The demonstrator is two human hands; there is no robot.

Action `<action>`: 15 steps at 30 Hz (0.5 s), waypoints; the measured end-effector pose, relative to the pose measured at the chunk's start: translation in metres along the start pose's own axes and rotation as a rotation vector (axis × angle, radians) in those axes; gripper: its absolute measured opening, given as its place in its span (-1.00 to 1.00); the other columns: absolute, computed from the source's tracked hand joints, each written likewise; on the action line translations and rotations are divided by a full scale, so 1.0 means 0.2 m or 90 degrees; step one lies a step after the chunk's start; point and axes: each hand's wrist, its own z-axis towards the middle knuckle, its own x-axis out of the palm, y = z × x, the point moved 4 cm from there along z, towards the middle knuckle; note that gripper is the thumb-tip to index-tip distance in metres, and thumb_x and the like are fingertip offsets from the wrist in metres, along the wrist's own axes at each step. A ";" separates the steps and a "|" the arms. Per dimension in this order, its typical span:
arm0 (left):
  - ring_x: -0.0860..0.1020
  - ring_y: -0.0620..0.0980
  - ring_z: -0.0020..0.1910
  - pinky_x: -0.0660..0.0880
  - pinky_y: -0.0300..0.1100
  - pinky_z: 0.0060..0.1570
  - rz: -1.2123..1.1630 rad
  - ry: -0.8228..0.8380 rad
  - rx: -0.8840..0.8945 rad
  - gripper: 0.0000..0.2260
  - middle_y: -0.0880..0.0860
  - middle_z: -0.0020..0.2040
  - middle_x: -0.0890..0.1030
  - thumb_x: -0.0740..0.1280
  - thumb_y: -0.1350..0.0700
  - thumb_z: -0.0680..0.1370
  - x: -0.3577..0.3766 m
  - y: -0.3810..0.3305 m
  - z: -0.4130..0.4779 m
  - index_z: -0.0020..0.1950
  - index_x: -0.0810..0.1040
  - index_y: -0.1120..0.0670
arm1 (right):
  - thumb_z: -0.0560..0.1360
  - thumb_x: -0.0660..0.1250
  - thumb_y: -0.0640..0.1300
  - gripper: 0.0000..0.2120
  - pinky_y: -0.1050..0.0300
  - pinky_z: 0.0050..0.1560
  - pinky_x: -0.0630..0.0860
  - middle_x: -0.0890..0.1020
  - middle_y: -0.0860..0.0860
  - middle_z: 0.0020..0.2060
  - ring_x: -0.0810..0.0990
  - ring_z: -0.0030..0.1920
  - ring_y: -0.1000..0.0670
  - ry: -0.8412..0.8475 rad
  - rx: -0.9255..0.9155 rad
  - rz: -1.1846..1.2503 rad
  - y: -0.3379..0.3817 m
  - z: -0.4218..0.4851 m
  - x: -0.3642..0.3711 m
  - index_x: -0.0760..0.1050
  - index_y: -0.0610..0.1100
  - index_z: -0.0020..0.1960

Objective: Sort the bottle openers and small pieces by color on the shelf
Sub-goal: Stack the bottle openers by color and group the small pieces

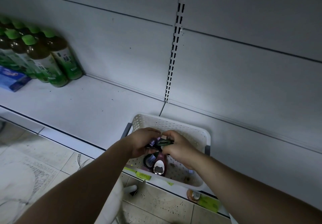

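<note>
Sorting barely begun: left hand (142,142) clutches dark and lilac pieces (154,143), right hand (179,148) pinches dark green plastic opener (164,142); maroon steel-headed opener (159,167) remains in white perforated plastic basket (191,133).

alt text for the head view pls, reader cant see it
The left hand and right hand grip a cluster of dark bottle openers over a white perforated basket on a grey shelf. A maroon opener lies in the basket; green-capped tea bottles stand far left.

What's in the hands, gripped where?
A dark green bottle opener, over the white basket: left hand grips its left end, right hand its right end.
</note>
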 end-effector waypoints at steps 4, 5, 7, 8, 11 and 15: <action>0.52 0.11 -0.09 0.48 -0.12 -0.21 -0.034 0.014 0.036 -0.90 0.23 -0.07 0.53 0.22 0.31 0.58 0.03 0.00 0.00 0.00 0.52 0.20 | 0.47 0.39 -0.17 -0.63 0.51 -0.20 0.38 0.51 0.17 -0.03 0.48 -0.08 0.26 -0.012 -0.077 -0.030 0.06 -0.05 0.04 0.40 0.00 0.24; 0.51 0.11 -0.13 0.46 -0.11 -0.22 -0.039 0.003 0.040 -0.90 0.22 -0.09 0.53 0.22 0.31 0.58 0.03 0.00 0.00 -0.02 0.52 0.19 | 0.50 0.36 -0.16 -0.65 0.56 -0.20 0.34 0.50 0.20 -0.05 0.48 -0.08 0.28 -0.030 -0.099 -0.045 0.07 -0.06 0.04 0.41 -0.02 0.27; 0.51 0.08 -0.23 0.42 -0.13 -0.26 -0.056 -0.030 0.051 -0.89 0.19 -0.18 0.54 0.23 0.31 0.58 0.03 0.00 0.00 -0.09 0.52 0.17 | 0.52 0.33 -0.18 -0.68 0.58 -0.17 0.33 0.50 0.21 -0.07 0.51 -0.04 0.27 -0.064 -0.130 -0.058 0.08 -0.08 0.04 0.45 -0.06 0.26; 0.50 0.07 -0.26 0.42 -0.14 -0.29 -0.069 -0.042 0.058 -0.88 0.17 -0.22 0.54 0.24 0.30 0.58 0.04 0.00 -0.01 -0.11 0.51 0.15 | 0.51 0.33 -0.17 -0.68 0.58 -0.14 0.33 0.51 0.17 -0.03 0.52 0.02 0.22 -0.082 -0.140 -0.066 0.08 -0.08 0.04 0.45 -0.07 0.26; 0.46 0.02 -0.35 0.42 -0.21 -0.43 -0.083 -0.081 0.081 -0.91 0.15 -0.27 0.51 0.26 0.24 0.59 0.04 -0.01 -0.05 -0.11 0.48 0.13 | 0.48 0.37 -0.11 -0.62 0.43 -0.04 0.34 0.49 0.11 0.09 0.46 0.11 0.14 -0.116 -0.150 -0.094 0.09 -0.09 0.02 0.44 -0.05 0.28; 0.42 -0.04 -0.49 0.38 -0.23 -0.50 -0.064 -0.122 0.123 -0.95 0.14 -0.31 0.48 0.25 0.21 0.59 0.04 -0.03 -0.13 -0.06 0.47 0.16 | 0.45 0.41 -0.09 -0.68 0.34 -0.10 0.40 0.53 0.16 0.01 0.51 -0.01 0.16 -0.140 -0.118 -0.044 0.11 -0.12 -0.01 0.47 0.02 0.18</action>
